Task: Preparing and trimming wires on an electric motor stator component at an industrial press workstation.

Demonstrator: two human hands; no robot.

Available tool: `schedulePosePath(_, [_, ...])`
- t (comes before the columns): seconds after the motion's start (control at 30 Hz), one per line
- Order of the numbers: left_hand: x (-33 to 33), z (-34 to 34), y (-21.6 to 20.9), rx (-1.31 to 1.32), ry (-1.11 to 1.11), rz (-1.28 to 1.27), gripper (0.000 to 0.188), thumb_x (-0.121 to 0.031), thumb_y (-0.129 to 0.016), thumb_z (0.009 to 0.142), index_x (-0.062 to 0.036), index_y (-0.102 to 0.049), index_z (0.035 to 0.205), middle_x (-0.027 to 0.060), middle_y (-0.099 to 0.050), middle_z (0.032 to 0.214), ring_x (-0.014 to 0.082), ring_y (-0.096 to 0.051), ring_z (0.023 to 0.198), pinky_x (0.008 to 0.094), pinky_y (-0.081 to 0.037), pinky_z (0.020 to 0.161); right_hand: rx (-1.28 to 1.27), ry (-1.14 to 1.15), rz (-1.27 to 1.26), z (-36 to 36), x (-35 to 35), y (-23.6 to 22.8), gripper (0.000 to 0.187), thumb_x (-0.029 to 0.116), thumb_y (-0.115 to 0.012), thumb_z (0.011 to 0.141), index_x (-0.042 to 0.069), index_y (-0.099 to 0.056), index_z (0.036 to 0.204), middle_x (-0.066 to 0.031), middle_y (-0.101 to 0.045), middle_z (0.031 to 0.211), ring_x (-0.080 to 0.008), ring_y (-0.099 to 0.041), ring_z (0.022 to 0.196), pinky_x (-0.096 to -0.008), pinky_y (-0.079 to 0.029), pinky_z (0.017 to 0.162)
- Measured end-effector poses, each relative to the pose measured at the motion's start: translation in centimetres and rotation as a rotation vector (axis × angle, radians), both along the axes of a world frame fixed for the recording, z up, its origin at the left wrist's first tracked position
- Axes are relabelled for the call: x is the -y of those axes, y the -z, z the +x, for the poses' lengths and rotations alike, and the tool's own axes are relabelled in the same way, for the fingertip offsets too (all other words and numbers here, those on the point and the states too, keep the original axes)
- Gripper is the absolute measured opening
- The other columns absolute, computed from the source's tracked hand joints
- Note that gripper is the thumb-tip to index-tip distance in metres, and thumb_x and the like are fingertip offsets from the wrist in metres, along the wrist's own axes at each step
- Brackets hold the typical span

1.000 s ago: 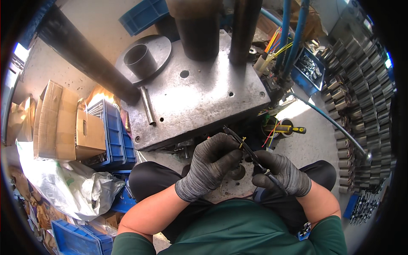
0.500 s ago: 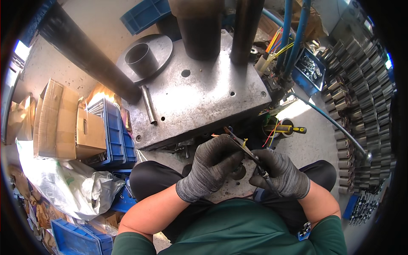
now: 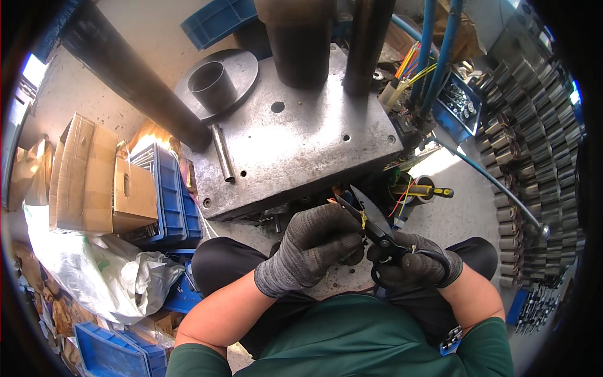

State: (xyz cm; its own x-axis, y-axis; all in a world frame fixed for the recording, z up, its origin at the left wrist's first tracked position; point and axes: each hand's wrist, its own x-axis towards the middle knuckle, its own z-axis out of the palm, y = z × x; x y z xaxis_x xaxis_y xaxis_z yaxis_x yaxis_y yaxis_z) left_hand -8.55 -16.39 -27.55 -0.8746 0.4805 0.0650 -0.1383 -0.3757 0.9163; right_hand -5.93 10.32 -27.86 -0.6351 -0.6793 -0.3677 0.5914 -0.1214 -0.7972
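Gripping black-handled snips in a gloved right hand, a seated worker is bringing the blades up to a thin yellow wire in front of a heavy steel plate. The right fingers are curling tightly through the handle loops, while the left hand, also in a grey knit glove, is closing around something small just beside the blades; what exactly it is pinching cannot be told. The snips are sitting above the worker's lap, just below the plate's near edge, with their tips pointing up and left. They are looking stiff, fairly light and sharp at the tip, so the looped handles are the safe place to hold them. The wire is appearing soft, limp and easy to lose, probably best pinched close to the cut. A screwdriver with a yellow handle is lying to the right near loose coloured wiring. Blue crates and cardboard boxes are standing at left.
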Motion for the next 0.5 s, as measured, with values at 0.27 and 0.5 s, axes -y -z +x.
schedulePosePath(0.27, [0.2,-0.3,0.2,0.024,0.025,0.006,0.014,-0.002,-0.068,0.098,0.0032,-0.065,0.112,0.0070,-0.065,0.095,0.0135,-0.065,0.085,0.0307,-0.055,0.075,0.406,0.058,-0.493,0.2,0.7,0.9,0.062,0.045,-0.069,0.101,0.006,-0.052,0.146,0.0019,-0.059,0.092,-0.0065,-0.046,0.060,-0.0199,-0.037,0.049])
schedulePosePath(0.5, [0.2,-0.4,0.5,-0.062,-0.043,-0.134,0.020,-0.007,-0.072,0.095,0.0016,-0.070,0.112,0.0059,-0.067,0.100,0.0139,-0.064,0.094,0.0301,-0.053,0.084,-0.406,0.239,0.337,-7.3,-2.0,-1.4,0.055,0.040,-0.064,0.103,0.007,-0.052,0.146,-0.0059,-0.069,0.088,-0.0165,-0.064,0.065,-0.0287,-0.052,0.060])
